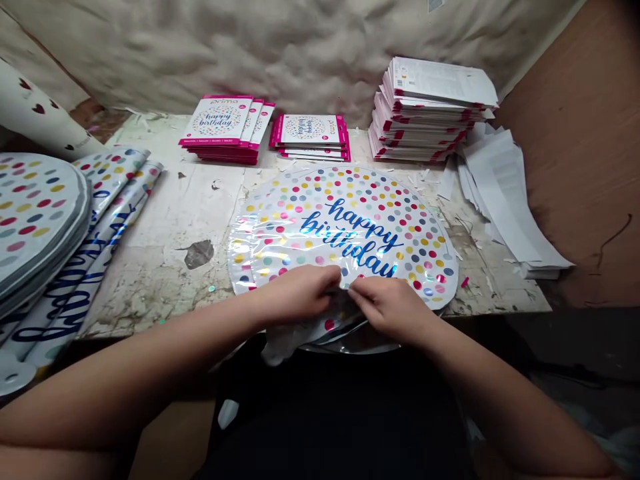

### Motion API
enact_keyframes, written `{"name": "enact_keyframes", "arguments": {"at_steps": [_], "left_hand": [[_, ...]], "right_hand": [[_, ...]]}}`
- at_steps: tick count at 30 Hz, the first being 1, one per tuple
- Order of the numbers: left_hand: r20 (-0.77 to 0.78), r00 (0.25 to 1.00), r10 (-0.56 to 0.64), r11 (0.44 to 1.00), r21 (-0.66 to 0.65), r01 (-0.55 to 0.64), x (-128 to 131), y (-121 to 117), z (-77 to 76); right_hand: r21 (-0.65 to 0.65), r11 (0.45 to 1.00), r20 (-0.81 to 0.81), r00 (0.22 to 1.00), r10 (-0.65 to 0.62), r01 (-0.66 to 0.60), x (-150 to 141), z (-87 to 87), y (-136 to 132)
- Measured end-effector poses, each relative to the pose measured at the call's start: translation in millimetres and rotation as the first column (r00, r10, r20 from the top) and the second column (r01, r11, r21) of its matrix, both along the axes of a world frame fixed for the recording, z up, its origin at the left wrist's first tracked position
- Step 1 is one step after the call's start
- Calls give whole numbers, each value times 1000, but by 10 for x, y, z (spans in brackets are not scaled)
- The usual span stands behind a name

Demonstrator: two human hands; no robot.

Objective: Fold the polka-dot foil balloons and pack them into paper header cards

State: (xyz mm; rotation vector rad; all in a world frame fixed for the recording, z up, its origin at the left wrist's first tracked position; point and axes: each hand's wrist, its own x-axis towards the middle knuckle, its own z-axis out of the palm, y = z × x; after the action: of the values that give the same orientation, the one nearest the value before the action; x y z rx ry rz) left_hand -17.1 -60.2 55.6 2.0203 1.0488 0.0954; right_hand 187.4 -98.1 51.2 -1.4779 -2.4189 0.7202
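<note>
Left hand (pixel 295 297) and right hand (pixel 393 308), nearest the camera, pinch the lower edge of a round foil balloon (pixel 345 227), grip closed on the foil, fingertips almost meeting. Balloon lies flat on the worktop (pixel 165 220), dotted, lettered "happy birthday". Pink-edged packets (pixel 310 133) stacked at 12 o'clock, more foil balloons (pixel 30 227) at 9, loose paper sheets (pixel 510 207) at 3.

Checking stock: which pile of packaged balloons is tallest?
The far-right pile, beside the loose white papers; the left pile and middle pile are much lower.
</note>
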Motion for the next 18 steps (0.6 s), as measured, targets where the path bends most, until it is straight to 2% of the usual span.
{"name": "enact_keyframes", "arguments": {"at_steps": [3, 5, 6, 7, 8, 10, 11, 13, 16, 18], "left_hand": [[-152, 982, 115, 953, 296, -66, -440, -54, 112], [-158, 958, 238, 865, 484, -135, -735, -5, 134], [-127, 960, 250, 832, 535, -146, -845, 38, 119], [-99, 970, 221, 827, 546, -133, -919, 86, 85], [-83, 985, 153, 850, 519, -88, -958, 131, 34], [-92, 994, -53, 913, 399, 85, -956, 194, -110], [-101, 985, -139, 923, 348, 166, -934, 207, -190], [-101, 969, -227, 920, 305, 248, -898, 204, -341], [-61, 973, -222, 912, 339, 230, -911, 181, -492], [-50, 974, -221, 907, 355, 224, -949, 176, -534]], "right_hand": [[62, 988, -225, 966, -126, 143, 81, 4, 0], [126, 970, -318, 935, -160, 209, 132, 13, -51], [173, 963, -338, 931, -140, 208, 139, 6, -95], [230, 958, -338, 937, -88, 173, 137, -14, -150], [291, 950, -305, 952, -17, 110, 132, -50, -213], [378, 925, -145, 985, 96, -34, 151, -172, -336], [393, 916, -47, 993, 106, -79, 195, -254, -383], [407, 912, 109, 994, -4, -41, 379, -434, -422], [432, 876, 202, 923, -327, 216, 838, -638, -331], [437, 834, 224, 857, -464, 337, 1146, -682, -199]]}}
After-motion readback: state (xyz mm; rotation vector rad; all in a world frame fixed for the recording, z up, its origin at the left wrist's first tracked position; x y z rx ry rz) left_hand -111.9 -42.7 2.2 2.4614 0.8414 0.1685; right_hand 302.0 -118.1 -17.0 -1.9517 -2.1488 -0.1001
